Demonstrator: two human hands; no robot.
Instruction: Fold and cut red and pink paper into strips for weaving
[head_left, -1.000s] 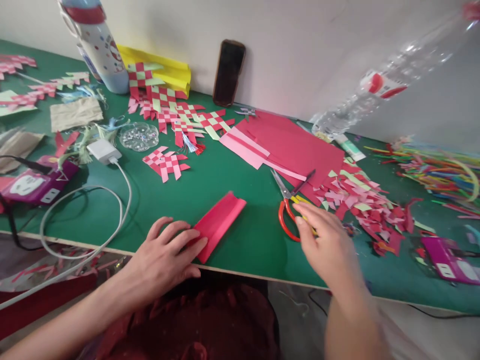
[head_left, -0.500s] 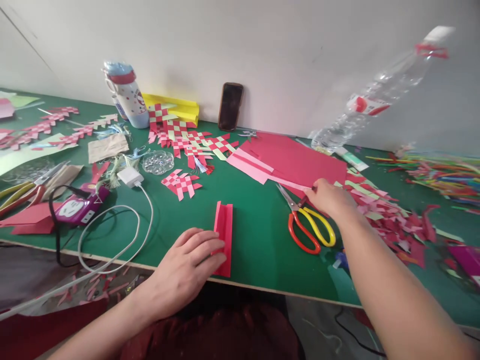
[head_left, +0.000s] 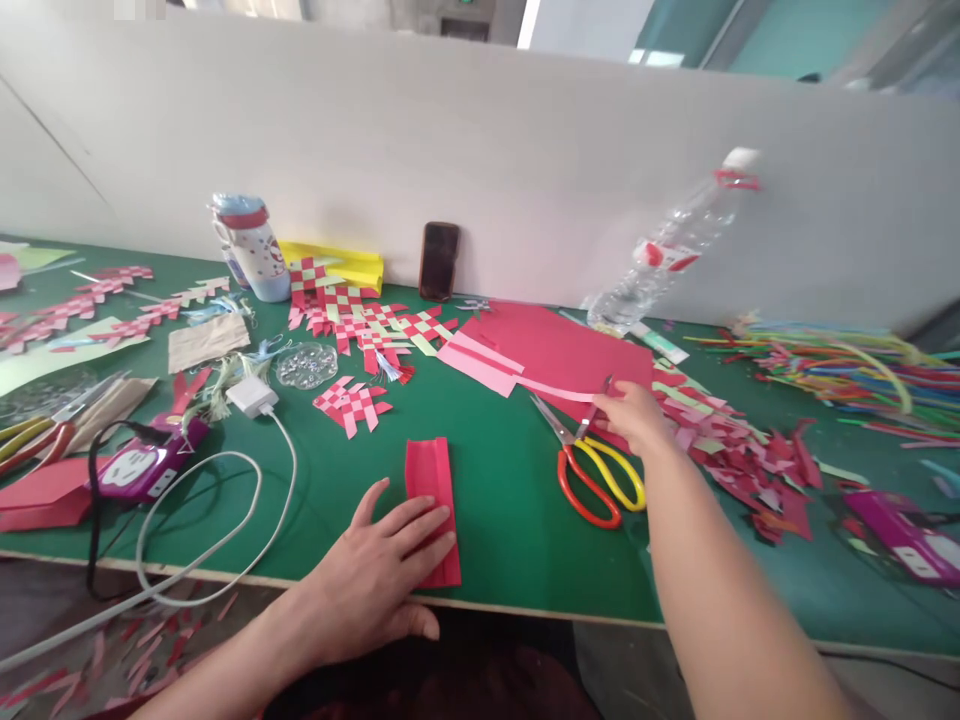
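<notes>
My left hand point(head_left: 379, 570) lies flat, fingers stretched, across a folded red paper strip point(head_left: 429, 465) near the table's front edge. Over to the right, my right hand point(head_left: 630, 412) has its fingertips pinched together at the edge of a large red paper sheet point(head_left: 562, 340). A thin dark, metal-looking piece shows at those fingertips; what exactly they grip is unclear. Scissors point(head_left: 585, 465) with one red and one yellow handle lie just left of and below that hand. A pink paper piece point(head_left: 480, 362) with a narrow strip rests on the red sheet's left edge.
Woven paper fish point(head_left: 352, 405), a clear dish point(head_left: 307, 366), a cup point(head_left: 255, 250) and a phone point(head_left: 439, 262) stand or lie further back. A plastic bottle point(head_left: 667, 255) leans on the partition. Paper scraps point(head_left: 750, 450) lie right; a white cable point(head_left: 259, 500) loops left.
The view has tilted up, showing more beyond the partition. My left hand's thumb has spread out, and the folded red strip looks turned slightly. My right hand remains by the scissors.
</notes>
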